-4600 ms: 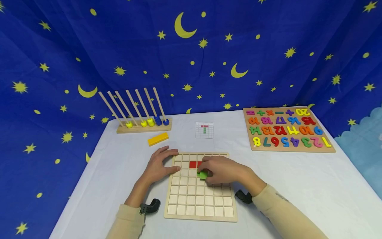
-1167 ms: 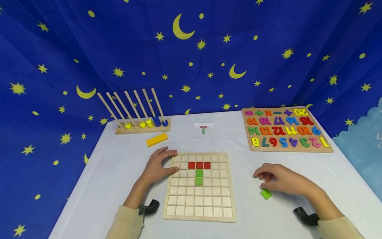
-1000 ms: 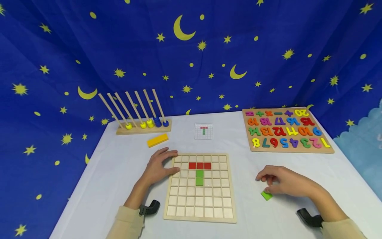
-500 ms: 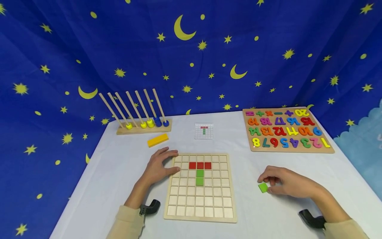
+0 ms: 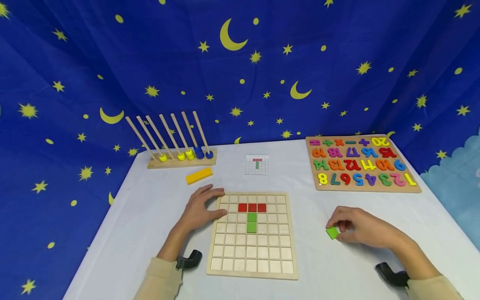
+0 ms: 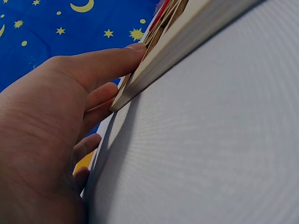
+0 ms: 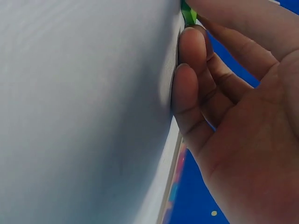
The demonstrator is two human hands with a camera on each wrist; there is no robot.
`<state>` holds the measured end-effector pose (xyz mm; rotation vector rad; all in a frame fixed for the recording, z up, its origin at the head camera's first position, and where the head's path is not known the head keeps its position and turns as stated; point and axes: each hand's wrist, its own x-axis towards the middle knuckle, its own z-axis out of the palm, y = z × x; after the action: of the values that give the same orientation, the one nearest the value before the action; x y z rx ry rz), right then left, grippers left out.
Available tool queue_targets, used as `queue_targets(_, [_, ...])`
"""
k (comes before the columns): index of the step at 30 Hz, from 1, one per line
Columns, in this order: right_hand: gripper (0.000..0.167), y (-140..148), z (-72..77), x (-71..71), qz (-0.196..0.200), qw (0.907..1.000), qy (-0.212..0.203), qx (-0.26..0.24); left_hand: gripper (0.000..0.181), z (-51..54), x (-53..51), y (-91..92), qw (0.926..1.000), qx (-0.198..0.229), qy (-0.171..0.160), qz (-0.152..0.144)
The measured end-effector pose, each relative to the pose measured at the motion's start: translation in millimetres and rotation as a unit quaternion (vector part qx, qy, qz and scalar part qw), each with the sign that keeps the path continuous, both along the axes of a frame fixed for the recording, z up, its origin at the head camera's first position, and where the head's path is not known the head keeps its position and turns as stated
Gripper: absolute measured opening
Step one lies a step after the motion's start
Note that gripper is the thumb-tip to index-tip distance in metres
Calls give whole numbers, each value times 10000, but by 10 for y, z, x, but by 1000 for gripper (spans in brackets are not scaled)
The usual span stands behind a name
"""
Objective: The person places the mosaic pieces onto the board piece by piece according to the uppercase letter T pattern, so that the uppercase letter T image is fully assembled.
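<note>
A wooden grid board [image 5: 252,263] lies on the table in the head view. Three red tiles [image 5: 252,207] form a row in it, and two green tiles [image 5: 251,222] run down from the middle one. My left hand [image 5: 199,211] rests at the board's upper left corner; its thumb lies on the left rim, fingers spread. To the right of the board, my right hand [image 5: 354,225] pinches a loose green tile [image 5: 331,233] between thumb and fingers. Only a sliver of that green tile [image 7: 188,14] shows in the right wrist view.
A card with a red and green T pattern [image 5: 257,164] lies behind the board. At back left are a peg abacus [image 5: 181,163] and a yellow block [image 5: 199,176]. A number puzzle board [image 5: 363,163] lies at back right, before a starry blue curtain [image 5: 150,50].
My right hand has gone from the board to the table on the right and taken hold of a loose green tile. Two green tiles now lie flat below the red row. The left hand stays put.
</note>
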<state>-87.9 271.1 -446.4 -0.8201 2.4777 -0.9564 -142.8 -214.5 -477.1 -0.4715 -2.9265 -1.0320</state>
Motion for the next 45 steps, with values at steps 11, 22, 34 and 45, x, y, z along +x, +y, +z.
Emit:
queue_targets(11, [23, -18, 12, -42, -335, 9984, 77, 447, 62, -2, -12, 0, 10000, 29, 21, -38])
queue_targets(22, [32, -54, -6, -73, -317, 9980, 327, 449, 62, -23, -7, -3, 9999, 50, 113, -75])
queue_targets(34, [28, -181, 1, -107, -374, 9978, 516, 184, 60, -21, -18, -18, 10000, 15, 75, -58])
queue_targets(45, [29, -404, 40, -132, -317, 9974, 644, -75, 63, -26, -5, -11, 10000, 16, -69, -22])
